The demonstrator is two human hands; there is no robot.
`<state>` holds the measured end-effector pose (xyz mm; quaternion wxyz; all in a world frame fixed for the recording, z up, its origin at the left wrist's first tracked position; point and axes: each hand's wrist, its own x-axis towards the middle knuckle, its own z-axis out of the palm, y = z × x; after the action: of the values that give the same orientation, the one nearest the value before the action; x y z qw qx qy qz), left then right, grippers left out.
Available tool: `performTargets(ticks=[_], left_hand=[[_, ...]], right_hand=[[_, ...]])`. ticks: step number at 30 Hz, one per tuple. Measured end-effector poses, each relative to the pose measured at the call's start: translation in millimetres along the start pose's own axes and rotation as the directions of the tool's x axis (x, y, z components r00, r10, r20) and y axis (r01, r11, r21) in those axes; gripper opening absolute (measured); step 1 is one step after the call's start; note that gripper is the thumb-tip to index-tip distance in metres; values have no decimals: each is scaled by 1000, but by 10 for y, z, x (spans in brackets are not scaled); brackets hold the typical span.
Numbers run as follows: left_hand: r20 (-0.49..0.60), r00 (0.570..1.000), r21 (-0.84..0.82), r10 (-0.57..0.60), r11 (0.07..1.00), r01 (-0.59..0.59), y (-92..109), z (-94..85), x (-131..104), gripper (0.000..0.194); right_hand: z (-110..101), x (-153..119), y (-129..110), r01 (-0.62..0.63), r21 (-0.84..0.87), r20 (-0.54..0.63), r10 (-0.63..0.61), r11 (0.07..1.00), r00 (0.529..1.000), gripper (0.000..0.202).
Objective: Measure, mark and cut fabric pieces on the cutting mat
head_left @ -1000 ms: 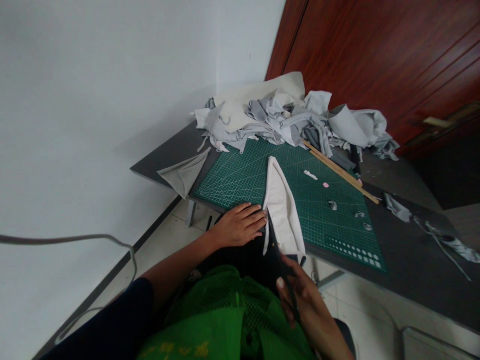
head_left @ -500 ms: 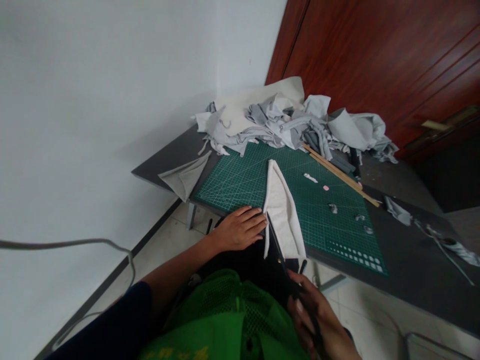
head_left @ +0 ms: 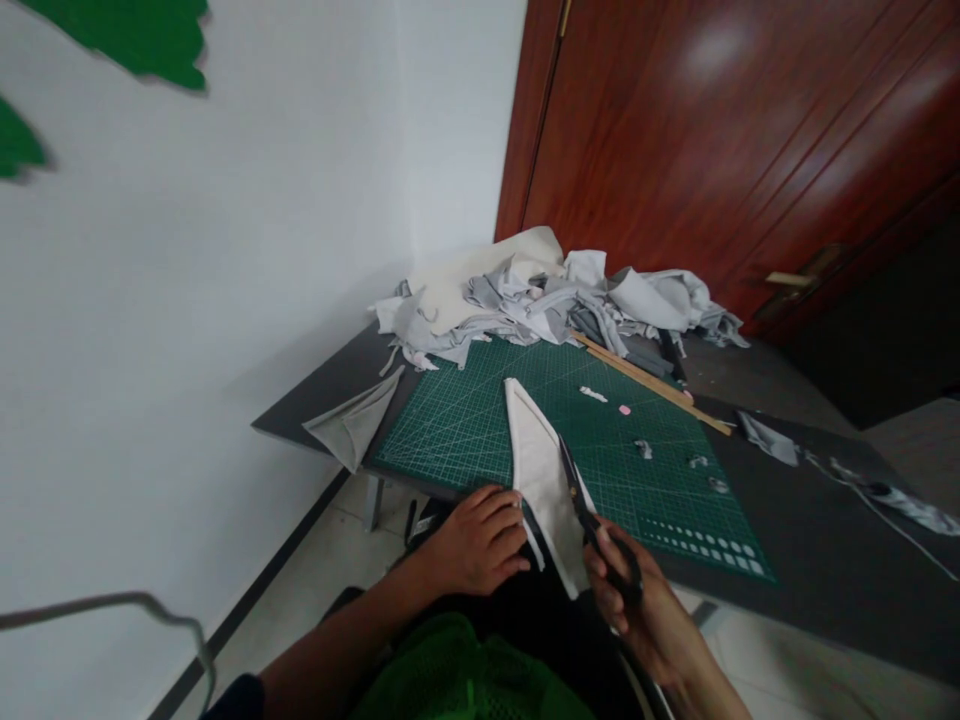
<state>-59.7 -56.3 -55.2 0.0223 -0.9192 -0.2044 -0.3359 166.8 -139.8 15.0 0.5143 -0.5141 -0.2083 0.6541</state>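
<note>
A long, pointed piece of white fabric lies on the green cutting mat, its lower end hanging past the table's near edge. My left hand is at its left edge, fingers bent and pressed together on the cloth. By those fingertips a narrow white strip hangs down. Black-handled scissors are in my right hand, fingers in and around the loops. Their blades point up and away along the fabric's right edge; whether they are parted is hard to see.
A heap of grey and white fabric scraps covers the table's back. Wooden strips lie across the mat's right side, near small scraps. A folded grey fabric piece overhangs the left edge. Wall and door stand close behind.
My right hand has raised the scissors from the fabric's lower end to its right edge. My left hand stays at the left edge, fingers more bent. The view has tilted upward.
</note>
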Motion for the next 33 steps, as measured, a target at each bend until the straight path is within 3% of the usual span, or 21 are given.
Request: performTargets(ticks=[2, 5, 8, 11, 13, 16, 19, 21, 24, 27, 33], left_hand=[[-28, 997, -79, -71, 995, 68, 27, 17, 10, 40], [-48, 994, -106, -95, 990, 90, 37, 9, 80, 68], [26, 993, -42, -115, 992, 116, 31, -29, 247, 87], [213, 956, 41, -202, 979, 198, 40, -58, 523, 79], [277, 923, 126, -269, 962, 242, 54, -45, 746, 75], [225, 929, 221, -295, 944, 246, 49, 49, 1051, 66], [153, 978, 237, -140, 966, 102, -33, 213, 1202, 66], [212, 976, 195, -40, 981, -2, -128, 312, 1187, 73], [275, 948, 203, -163, 973, 109, -290, 344, 1031, 73], [289, 916, 240, -279, 947, 213, -431, 220, 815, 70], [244, 904, 301, -350, 914, 273, -549, -67, 493, 55]], right_hand=[[-29, -50, 60, 18, 43, -29, -17, 999, 999, 57], [-106, -138, 185, 33, 92, -64, -27, 995, 998, 60], [-173, -174, 284, 32, 96, -80, -24, 995, 997, 65], [-209, -161, 341, 42, 53, -59, -39, 998, 998, 68], [-218, -141, 361, 50, 2, -25, -50, 999, 998, 75], [-220, -117, 368, 56, -60, -4, -56, 997, 998, 82], [-210, -106, 362, 45, -83, -10, -46, 996, 999, 85], [-197, -108, 360, 37, -92, -12, -38, 995, 999, 87], [-168, -141, 355, 51, -84, -27, -53, 995, 998, 88], [-129, -211, 325, 58, -71, -34, -60, 996, 998, 86], [-63, -282, 274, 73, -85, -98, -81, 994, 992, 83]])
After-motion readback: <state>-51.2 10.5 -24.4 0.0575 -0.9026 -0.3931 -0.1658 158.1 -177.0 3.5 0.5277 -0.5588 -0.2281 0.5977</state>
